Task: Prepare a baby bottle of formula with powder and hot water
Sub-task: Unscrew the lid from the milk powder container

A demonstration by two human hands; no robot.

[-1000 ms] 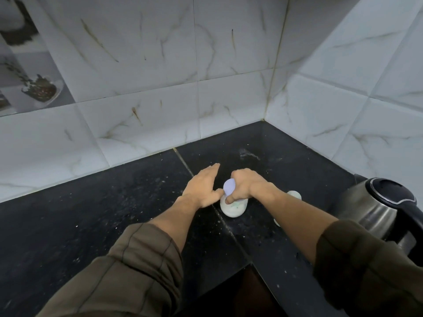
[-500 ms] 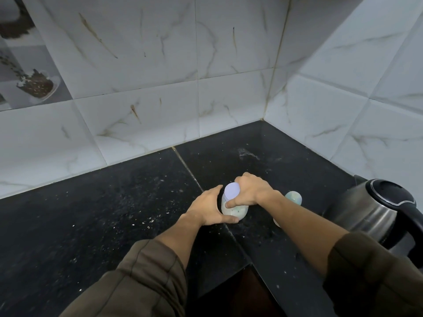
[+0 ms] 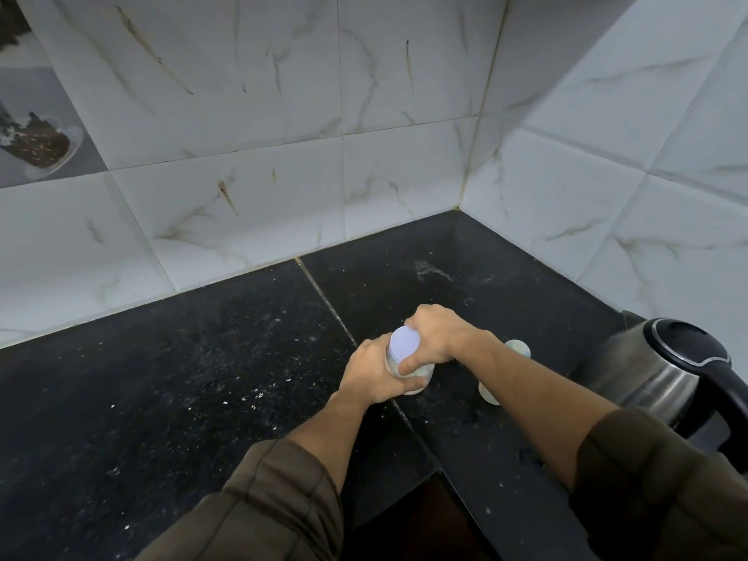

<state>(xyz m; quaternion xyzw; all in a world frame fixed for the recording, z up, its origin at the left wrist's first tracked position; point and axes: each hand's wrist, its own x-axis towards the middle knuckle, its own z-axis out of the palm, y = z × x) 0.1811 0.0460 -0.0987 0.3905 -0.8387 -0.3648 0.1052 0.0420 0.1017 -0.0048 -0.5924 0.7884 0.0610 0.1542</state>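
Observation:
A small clear jar with pale powder and a lavender lid [image 3: 404,342] stands on the black counter [image 3: 202,378]. My left hand [image 3: 374,374] wraps round the jar's body from the left. My right hand [image 3: 435,338] grips the lid from the right, fingers curled over its edge. Behind my right forearm a pale baby bottle [image 3: 516,350] shows only in part; its lower end [image 3: 487,394] peeks out below the arm.
A steel electric kettle [image 3: 664,366] with a black lid and handle stands at the right edge. White marble-look tiles form the corner walls behind. The counter's front edge has a notch near the bottom centre [image 3: 425,500].
The jar has been drawn nearer to me. My left hand went from lying flat beside it to wrapping round its body. My right hand stays on the lid.

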